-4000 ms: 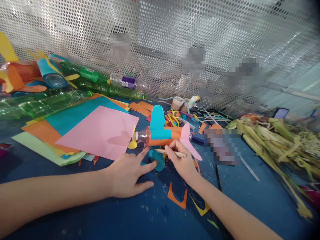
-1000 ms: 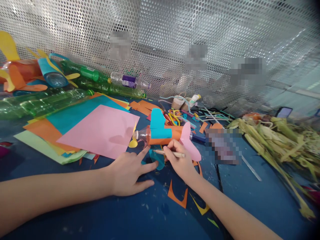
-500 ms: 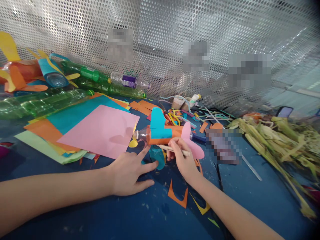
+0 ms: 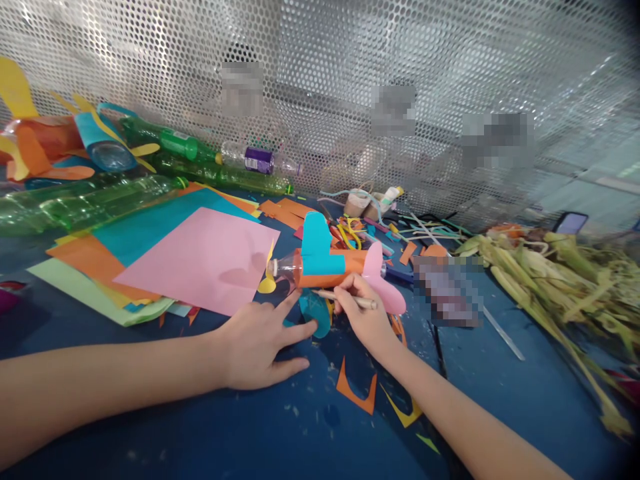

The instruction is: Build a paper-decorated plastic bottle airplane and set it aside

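Bottle plane (image 4: 325, 265) lies on the bench (image 4: 200, 427); the right hand (image 4: 369, 323) pinches a pen (image 4: 360, 302) over its lower blue wing (image 4: 314, 308), apparently for marking. The left hand (image 4: 255, 347), fingers spread and grasping nothing, touches the wing's edge; fine marks call for steady paper.

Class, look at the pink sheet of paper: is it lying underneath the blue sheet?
No, the pink sheet lies on top, its upper left edge covering part of the blue sheet.
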A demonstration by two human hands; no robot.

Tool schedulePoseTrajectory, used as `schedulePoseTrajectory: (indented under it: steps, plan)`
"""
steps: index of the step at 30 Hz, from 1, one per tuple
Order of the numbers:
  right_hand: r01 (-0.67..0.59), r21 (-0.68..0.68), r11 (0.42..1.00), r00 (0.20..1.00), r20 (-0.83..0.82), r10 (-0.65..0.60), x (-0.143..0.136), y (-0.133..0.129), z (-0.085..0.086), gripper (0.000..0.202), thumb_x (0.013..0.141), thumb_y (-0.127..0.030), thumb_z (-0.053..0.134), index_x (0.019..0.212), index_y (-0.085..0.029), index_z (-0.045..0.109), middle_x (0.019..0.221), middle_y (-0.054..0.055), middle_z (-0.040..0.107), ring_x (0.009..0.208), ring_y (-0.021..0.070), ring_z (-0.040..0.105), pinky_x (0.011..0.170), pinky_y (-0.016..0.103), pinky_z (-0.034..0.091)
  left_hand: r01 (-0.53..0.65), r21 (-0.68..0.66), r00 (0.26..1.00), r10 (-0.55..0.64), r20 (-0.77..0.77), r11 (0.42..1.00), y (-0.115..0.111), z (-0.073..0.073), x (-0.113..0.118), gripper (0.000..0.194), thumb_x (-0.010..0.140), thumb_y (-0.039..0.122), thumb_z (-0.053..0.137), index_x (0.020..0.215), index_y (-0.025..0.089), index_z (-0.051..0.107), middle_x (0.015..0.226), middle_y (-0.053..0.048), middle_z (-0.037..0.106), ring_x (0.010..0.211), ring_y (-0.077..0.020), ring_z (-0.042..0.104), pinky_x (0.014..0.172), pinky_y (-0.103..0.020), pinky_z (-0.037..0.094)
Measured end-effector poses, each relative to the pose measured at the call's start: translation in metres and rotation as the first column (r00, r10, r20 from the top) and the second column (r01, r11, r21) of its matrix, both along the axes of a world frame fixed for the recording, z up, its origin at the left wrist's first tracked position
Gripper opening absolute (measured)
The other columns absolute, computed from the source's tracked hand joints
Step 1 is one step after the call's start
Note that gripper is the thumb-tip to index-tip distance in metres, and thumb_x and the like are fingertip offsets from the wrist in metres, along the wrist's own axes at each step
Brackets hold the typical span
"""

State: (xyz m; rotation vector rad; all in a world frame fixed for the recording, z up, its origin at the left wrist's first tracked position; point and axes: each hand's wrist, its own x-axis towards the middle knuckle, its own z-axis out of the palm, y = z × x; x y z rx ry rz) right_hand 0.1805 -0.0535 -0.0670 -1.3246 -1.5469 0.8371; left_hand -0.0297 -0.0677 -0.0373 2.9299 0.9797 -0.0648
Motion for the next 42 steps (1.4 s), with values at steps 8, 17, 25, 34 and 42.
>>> schedulePoseTrajectory:
  steps: [8, 17, 25, 34, 42]
  plan:
    - [-0.011, -0.002, 1.0, 1.0, 0.01, 0.011, 0.0005, 0.0004, -0.0018, 0.021, 0.084, -0.03, 0.05, 0.068, -0.021, 0.041, 0.053, -0.006, 0.048, 0.051, 0.0102, 0.047, 0.052, 0.023, 0.038, -0.005, -0.022, 1.0, 0.005, -0.027, 1.0, 0.0005, 0.0024, 0.0004, 0.052, 0.087, 0.056, 0.031, 0.135, 0.036, 0.035, 0.143, -0.019, 0.029, 0.081, -0.0286, 0.064, 0.067, -0.046, 0.051]
    - [-0.022, 0.008, 1.0, 1.0, -0.017, 0.023, 0.0002, -0.0001, -0.0027, 0.021, 0.085, -0.029, 0.05, 0.069, -0.021, 0.04, 0.053, -0.007, 0.047, 0.051, 0.01, 0.048, 0.053, 0.023, 0.038, -0.003, -0.012, 1.0, 0.003, -0.019, 1.0, 0.0011, -0.0011, 0.0006, 0.053, 0.087, 0.057, 0.031, 0.135, 0.036, 0.035, 0.143, -0.019, 0.029, 0.081, -0.029, 0.064, 0.067, -0.047, 0.051]
    - [-0.021, 0.006, 1.0, 1.0, -0.015, 0.021, 0.0016, 0.0002, -0.005, 0.019, 0.086, -0.028, 0.049, 0.069, -0.021, 0.041, 0.053, -0.006, 0.047, 0.052, 0.0103, 0.049, 0.053, 0.022, 0.039, -0.003, -0.013, 1.0, 0.003, -0.021, 1.0, 0.0011, -0.0017, 0.0004, 0.053, 0.087, 0.057, 0.03, 0.135, 0.035, 0.036, 0.143, -0.02, 0.029, 0.081, -0.0295, 0.064, 0.066, -0.046, 0.05]
    - [-0.026, 0.02, 0.999, 1.0, -0.006, 0.026, 0.0027, 0.0007, -0.006, 0.019, 0.086, -0.028, 0.048, 0.07, -0.021, 0.041, 0.054, -0.006, 0.047, 0.052, 0.0102, 0.048, 0.053, 0.022, 0.039, -0.002, -0.015, 0.999, 0.001, -0.032, 1.0, 0.001, 0.0012, -0.0001, 0.052, 0.087, 0.057, 0.029, 0.135, 0.036, 0.035, 0.142, -0.019, 0.03, 0.082, -0.0283, 0.064, 0.067, -0.045, 0.05]
    - [0.005, 0.014, 1.0, 1.0, -0.001, -0.005, 0.0021, -0.0002, -0.0058, 0.02, 0.085, -0.028, 0.048, 0.068, -0.021, 0.041, 0.053, -0.006, 0.047, 0.051, 0.0107, 0.049, 0.053, 0.022, 0.039, 0.002, -0.008, 1.0, -0.003, -0.02, 1.0, 0.0005, 0.0001, 0.0001, 0.052, 0.088, 0.056, 0.029, 0.135, 0.035, 0.036, 0.142, -0.022, 0.029, 0.081, -0.0298, 0.064, 0.067, -0.046, 0.05]
